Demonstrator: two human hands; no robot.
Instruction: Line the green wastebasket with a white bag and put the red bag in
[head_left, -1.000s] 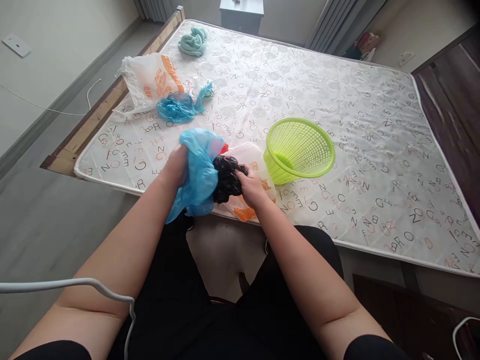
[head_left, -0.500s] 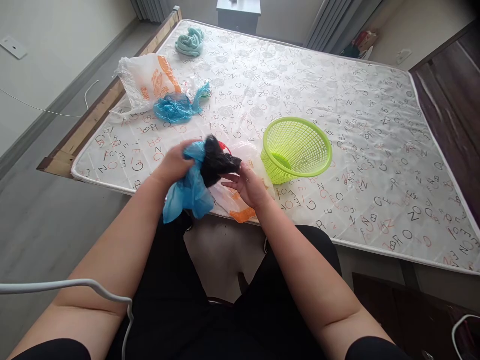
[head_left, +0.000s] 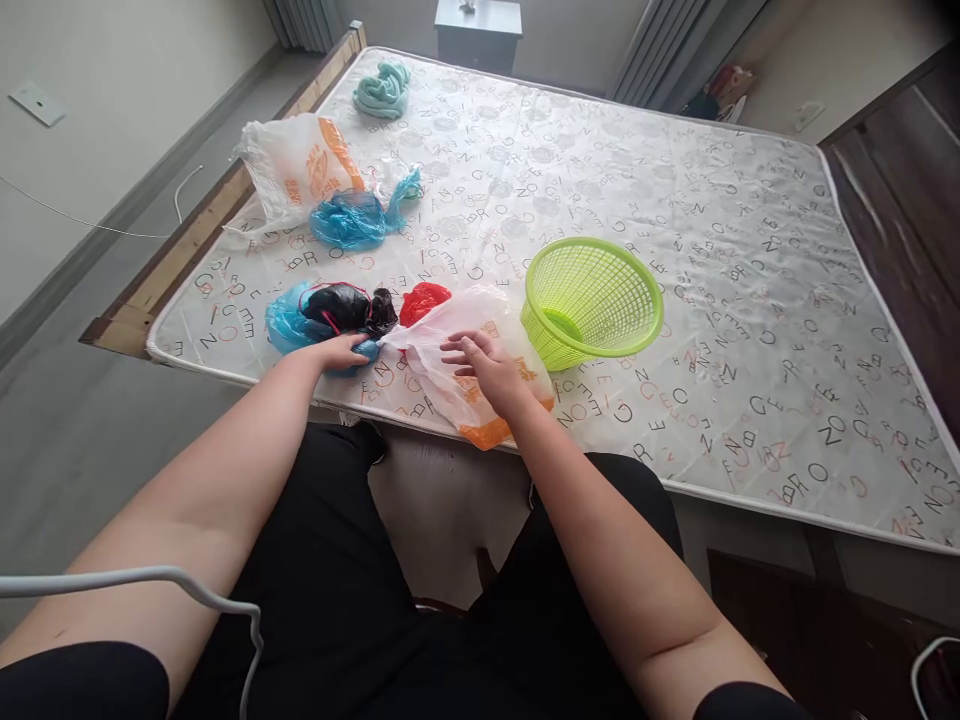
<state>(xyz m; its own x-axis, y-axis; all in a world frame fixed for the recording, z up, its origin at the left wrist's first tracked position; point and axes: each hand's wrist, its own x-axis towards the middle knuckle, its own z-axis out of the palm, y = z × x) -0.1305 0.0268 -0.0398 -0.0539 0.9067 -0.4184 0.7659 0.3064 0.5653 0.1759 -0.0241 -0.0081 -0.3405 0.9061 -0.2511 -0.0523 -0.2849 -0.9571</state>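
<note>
At the near left edge of the mattress, my left hand (head_left: 341, 353) is closed on the gathered end of a blue plastic bag (head_left: 285, 318). A black plastic bag bundle (head_left: 341, 306) with thin red ties lies on top of that blue bag. My right hand (head_left: 491, 372) hovers over or lightly touches a crumpled white plastic bag (head_left: 439, 350) with orange print. Its fingers are stretched and apart, with nothing held. A balled red plastic bag (head_left: 424, 301) sits just behind the white one, between the hands.
A green mesh basket (head_left: 592, 300) stands right of the white bag. Farther left lie another white-and-orange bag (head_left: 289, 165), a second blue bag (head_left: 349, 220) and a mint-green cloth (head_left: 382, 90). All rest on a letter-patterned mattress (head_left: 720, 300). A white cable (head_left: 150, 574) crosses my left arm.
My left hand has lowered the blue and black bags onto the mattress at the left. My right hand has come away from the black bag, and the red bag now shows.
</note>
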